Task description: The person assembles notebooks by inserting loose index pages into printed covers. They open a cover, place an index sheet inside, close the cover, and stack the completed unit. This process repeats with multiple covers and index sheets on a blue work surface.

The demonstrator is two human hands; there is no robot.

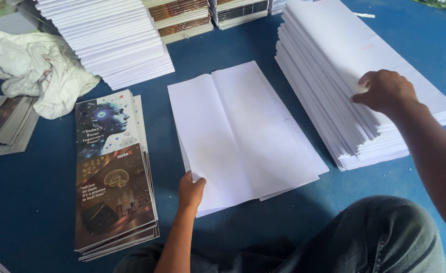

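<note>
Two hands: we have both at work around the folded white sheets (243, 134), which we take as our landmark.
Left hand (190, 191): at the near left corner of the folded sheets, thumb on top and fingers curled under the edge, pinching that corner lightly.
Right hand (385, 91): well to the right of the folded sheets, on the tall stack of white paper (344, 65), fingers bent over the top sheets near the stack's near end; whether it has lifted a sheet we cannot tell.
Long axis: the folded sheets run from near left to far right, a crease down their middle; the tall stack lies roughly parallel, just beside their right edge.
Nearer hand: the right hand is the one on the stack; the left touches only the folded sheets.
Left of landmark: a pile of printed covers (113, 172), dark with a face and a brain picture, and farther left a crumpled white cloth (36, 65).
Beyond landmark: another white paper stack (112, 40).
Surface: blue floor (31, 202).
Hidden: right fingertips are tucked out of sight; stack tops are cut off by the frame.
</note>
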